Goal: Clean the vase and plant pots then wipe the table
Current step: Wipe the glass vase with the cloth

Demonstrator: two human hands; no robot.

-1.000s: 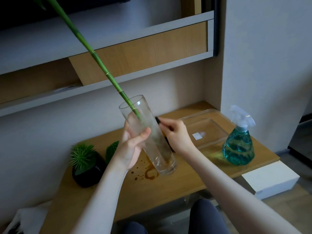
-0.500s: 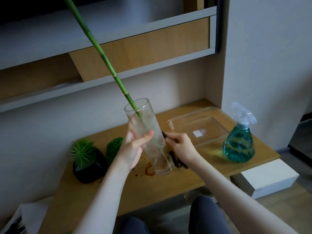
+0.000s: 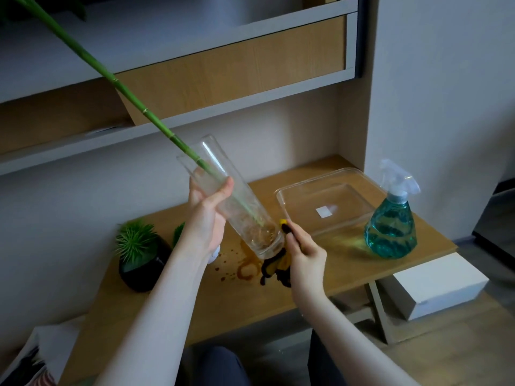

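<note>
My left hand (image 3: pixel 207 215) grips a tall clear glass vase (image 3: pixel 245 218), tilted with its mouth up and to the left. A long green bamboo stem (image 3: pixel 122 87) sticks out of the vase toward the upper left. My right hand (image 3: pixel 303 254) is closed on a yellow-and-black cloth (image 3: pixel 278 264) pressed against the vase's base. Brown stains (image 3: pixel 239 270) mark the wooden table (image 3: pixel 306 291) just below. A small green plant in a black pot (image 3: pixel 139 260) stands at the left, and a second plant (image 3: pixel 178 236) shows behind my left arm.
A clear plastic tray (image 3: pixel 359 181) lies at the back right of the table. A spray bottle with blue-green liquid (image 3: pixel 393 218) stands at the right edge. A white box (image 3: pixel 437 285) sits on the floor at right. Shelves run above.
The vase has tilted further, with its mouth swinging left. My right hand with the cloth has moved down from the vase's side to its base.
</note>
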